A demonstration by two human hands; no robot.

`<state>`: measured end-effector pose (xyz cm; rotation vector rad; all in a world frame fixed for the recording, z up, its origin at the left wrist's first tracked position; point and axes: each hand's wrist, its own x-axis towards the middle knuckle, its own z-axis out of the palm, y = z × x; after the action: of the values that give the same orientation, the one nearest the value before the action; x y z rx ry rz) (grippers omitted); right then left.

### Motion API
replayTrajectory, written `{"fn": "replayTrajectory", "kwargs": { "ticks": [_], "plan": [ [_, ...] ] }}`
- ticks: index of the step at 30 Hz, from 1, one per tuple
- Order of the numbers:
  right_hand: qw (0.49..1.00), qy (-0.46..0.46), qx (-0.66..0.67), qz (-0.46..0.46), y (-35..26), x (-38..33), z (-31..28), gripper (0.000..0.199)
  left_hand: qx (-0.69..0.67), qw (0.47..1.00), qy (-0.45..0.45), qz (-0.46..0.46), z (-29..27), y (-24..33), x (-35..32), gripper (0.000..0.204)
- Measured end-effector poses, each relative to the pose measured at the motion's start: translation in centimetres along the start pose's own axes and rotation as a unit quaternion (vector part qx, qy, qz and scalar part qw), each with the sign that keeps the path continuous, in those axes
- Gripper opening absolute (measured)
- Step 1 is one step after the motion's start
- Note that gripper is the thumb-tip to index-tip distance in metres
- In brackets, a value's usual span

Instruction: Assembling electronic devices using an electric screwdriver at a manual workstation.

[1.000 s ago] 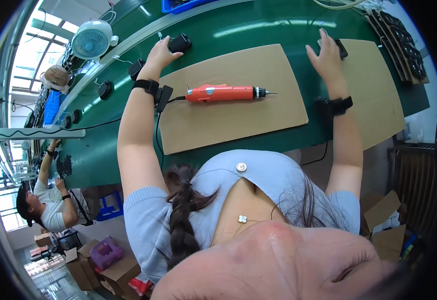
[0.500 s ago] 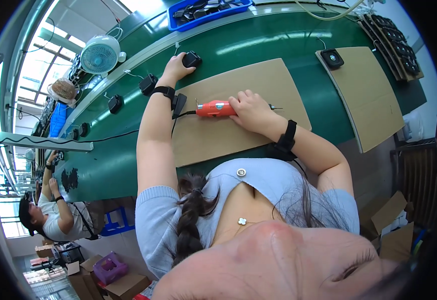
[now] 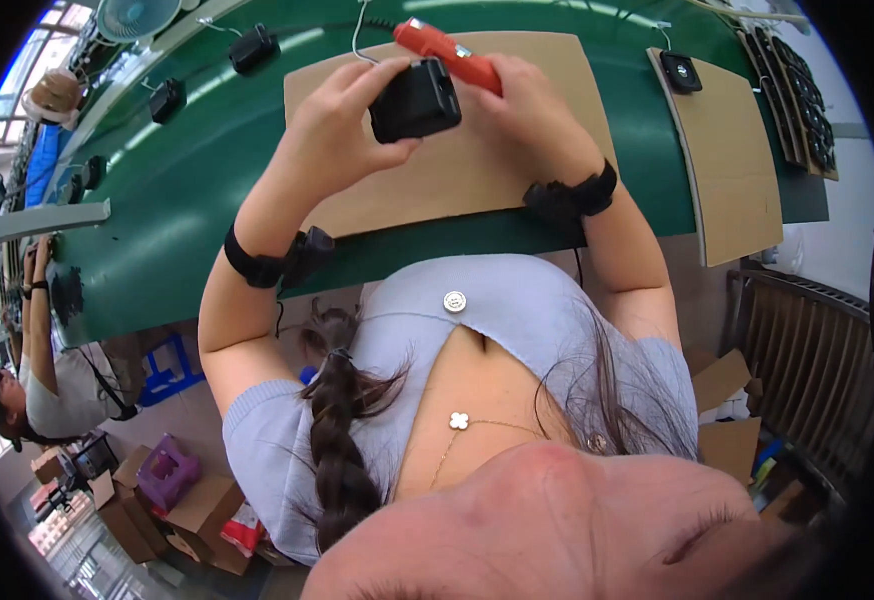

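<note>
No words or numbers can be read anywhere. On the far side, the red power tool [image 3: 445,48] carries a small pale patch on its body, too small to make out. At the far right, the square black device [image 3: 680,72] lying on a cardboard sheet [image 3: 737,165] shows a pale mark on its upper face, illegible. Nearer, in the middle, the round button [image 3: 455,301] on the light blue top [image 3: 522,285] bears a fine pattern, unreadable. At the near left, the surface of the red-and-white packet [image 3: 244,530] is blurred.
</note>
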<state>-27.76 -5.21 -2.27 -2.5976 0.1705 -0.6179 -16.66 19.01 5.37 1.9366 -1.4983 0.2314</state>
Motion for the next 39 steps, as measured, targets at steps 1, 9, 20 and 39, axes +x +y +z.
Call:
{"fn": "replayTrajectory", "kwargs": {
  "ticks": [1,9,20,39],
  "plan": [
    [1.0,0.011,0.028,0.009,0.3,0.7,-0.4,0.034,-0.002,0.999,-0.027,-0.029,1.1,0.4,-1.6,0.071],
    [0.722,0.137,0.644,-0.211,-2.4,2.7,0.4,0.035,-0.024,0.991,-0.073,-0.111,6.9,0.4,-6.9,0.071],
    [0.832,0.162,0.53,-0.004,-8.0,0.7,-1.5,0.032,-0.014,0.995,-0.03,-0.095,8.7,1.3,-8.0,0.06],
    [0.845,0.155,0.509,-0.063,-8.2,0.8,-0.7,0.032,-0.025,0.992,-0.027,-0.119,8.4,1.8,-8.0,0.061]
  ]
}}
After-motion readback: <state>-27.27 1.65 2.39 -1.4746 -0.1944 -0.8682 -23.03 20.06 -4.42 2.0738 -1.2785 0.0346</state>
